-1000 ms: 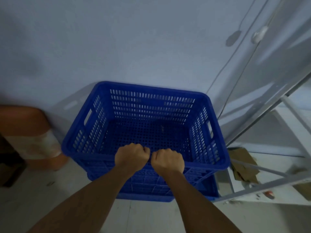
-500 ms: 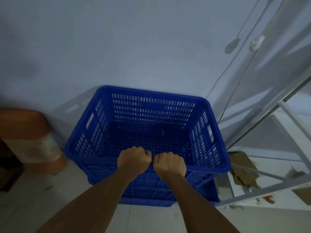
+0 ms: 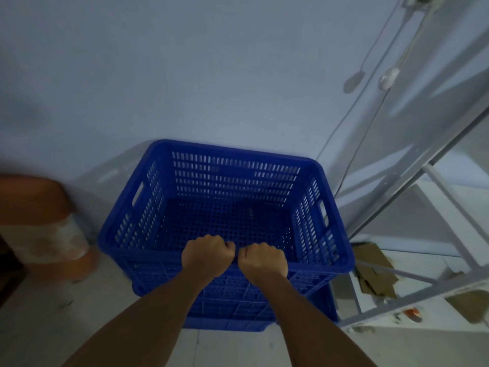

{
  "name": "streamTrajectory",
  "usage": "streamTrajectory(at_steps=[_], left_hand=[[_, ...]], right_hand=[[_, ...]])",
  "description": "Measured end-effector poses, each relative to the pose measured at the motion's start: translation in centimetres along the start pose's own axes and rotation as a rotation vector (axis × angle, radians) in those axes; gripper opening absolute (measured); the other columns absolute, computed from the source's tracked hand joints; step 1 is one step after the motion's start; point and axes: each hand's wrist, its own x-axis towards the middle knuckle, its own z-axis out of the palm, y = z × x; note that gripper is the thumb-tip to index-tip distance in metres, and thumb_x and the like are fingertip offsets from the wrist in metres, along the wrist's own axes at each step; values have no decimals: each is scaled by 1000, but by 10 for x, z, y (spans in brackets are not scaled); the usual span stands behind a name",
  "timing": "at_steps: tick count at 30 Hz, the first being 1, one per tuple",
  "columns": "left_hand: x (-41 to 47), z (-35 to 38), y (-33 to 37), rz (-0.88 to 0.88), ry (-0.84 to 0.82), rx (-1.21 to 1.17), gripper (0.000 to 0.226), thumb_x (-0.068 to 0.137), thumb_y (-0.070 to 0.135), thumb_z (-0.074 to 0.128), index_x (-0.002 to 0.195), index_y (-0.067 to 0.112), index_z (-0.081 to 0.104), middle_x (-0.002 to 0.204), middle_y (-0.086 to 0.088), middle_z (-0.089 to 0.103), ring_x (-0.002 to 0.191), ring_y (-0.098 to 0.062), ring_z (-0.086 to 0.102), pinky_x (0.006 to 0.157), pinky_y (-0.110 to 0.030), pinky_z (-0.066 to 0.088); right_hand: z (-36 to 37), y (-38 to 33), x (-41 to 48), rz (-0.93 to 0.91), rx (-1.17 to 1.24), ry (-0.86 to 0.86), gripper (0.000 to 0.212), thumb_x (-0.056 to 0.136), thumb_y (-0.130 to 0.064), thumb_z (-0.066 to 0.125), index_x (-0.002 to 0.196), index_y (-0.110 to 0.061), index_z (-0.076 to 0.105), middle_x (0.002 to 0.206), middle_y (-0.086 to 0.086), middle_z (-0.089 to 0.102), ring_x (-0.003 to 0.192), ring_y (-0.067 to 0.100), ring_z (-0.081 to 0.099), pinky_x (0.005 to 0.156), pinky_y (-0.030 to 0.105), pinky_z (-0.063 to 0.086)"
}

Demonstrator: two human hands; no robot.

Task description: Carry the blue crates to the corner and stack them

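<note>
An empty blue perforated crate (image 3: 227,181) sits on top of a second blue crate (image 3: 238,317), of which only the near side shows below it. The stack stands against the pale wall in the corner. My left hand (image 3: 207,254) and my right hand (image 3: 263,262) are fists side by side, both clenched over the middle of the top crate's near rim. The lower crate's inside is hidden.
An orange and white container (image 3: 39,223) stands on the floor to the left of the stack. A pale metal rack (image 3: 428,284) with cardboard pieces (image 3: 373,268) on its low shelf stands close on the right. Cables (image 3: 370,112) hang down the wall.
The top crate and both hands have sunk lower in view over the second. The grip on the near rim is unchanged.
</note>
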Motion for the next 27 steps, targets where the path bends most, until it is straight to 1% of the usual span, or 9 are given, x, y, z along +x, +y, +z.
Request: streamTrajectory(at_steps=[3, 5, 8, 13, 15, 17, 21, 24, 27], left_hand=[[-4, -2, 1, -24, -3, -40, 47, 107, 37, 31, 65, 19, 43, 57, -2, 38, 49, -24, 29, 46, -33, 25], [-7, -3, 2, -31, 5, -38, 50, 107, 39, 32, 62, 19, 42, 56, -2, 38, 49, -24, 29, 48, -35, 27], [-2, -5, 2, -33, 5, -73, 51, 107, 39, 33, 60, 20, 39, 55, -2, 36, 50, -25, 29, 51, -36, 31], [14, -4, 3, -17, 36, -67, 54, 107, 41, 35, 57, 20, 38, 52, 0, 34, 46, -22, 26, 47, -34, 28], [26, -3, 5, -32, 95, -46, 57, 107, 41, 33, 55, 20, 38, 50, 1, 35, 44, -20, 27, 45, -32, 27], [36, -1, 6, -5, 134, 36, 58, 109, 40, 31, 54, 21, 38, 50, 1, 36, 43, -20, 29, 44, -30, 26], [30, -2, 5, 0, 110, 29, 52, 106, 43, 32, 60, 22, 43, 54, 1, 40, 45, -18, 29, 48, -31, 31], [16, 0, 2, -3, 61, -6, 54, 106, 43, 34, 59, 20, 43, 54, 0, 41, 47, -22, 33, 47, -32, 31], [-2, -3, 1, -13, -10, -75, 53, 107, 47, 36, 61, 20, 40, 58, -1, 39, 54, -24, 38, 57, -36, 38]], right_hand=[[-1, 0, -3, -15, -13, -45, 48, 103, -33, 24, 78, -15, 61, 66, 3, 54, 55, 23, 47, 53, 37, 35], [-1, 0, -4, -13, -19, -59, 49, 103, -33, 23, 82, -15, 63, 69, 4, 56, 57, 23, 49, 58, 40, 38], [-3, 0, 2, 10, 9, -51, 52, 102, -36, 24, 76, -16, 63, 67, 4, 59, 57, 23, 51, 58, 39, 40], [-3, 3, 15, 18, 22, 35, 52, 101, -36, 27, 61, -18, 54, 55, 1, 51, 48, 22, 45, 47, 33, 33], [-4, 3, 27, 22, 22, 64, 50, 100, -33, 27, 60, -19, 53, 54, 0, 50, 46, 21, 44, 45, 32, 32], [-6, 4, 38, 15, 13, 98, 50, 100, -33, 28, 58, -19, 51, 54, 0, 51, 45, 20, 43, 44, 32, 32], [-4, 4, 27, 8, 26, 79, 51, 99, -35, 29, 56, -18, 51, 54, 1, 51, 45, 21, 43, 44, 32, 33], [-2, 2, 14, -21, -1, 31, 51, 100, -37, 26, 62, -18, 54, 58, 2, 53, 49, 22, 46, 47, 34, 32], [-1, 4, 3, -61, -13, -80, 45, 104, -35, 25, 77, -15, 55, 67, 3, 53, 56, 23, 47, 57, 39, 39]])
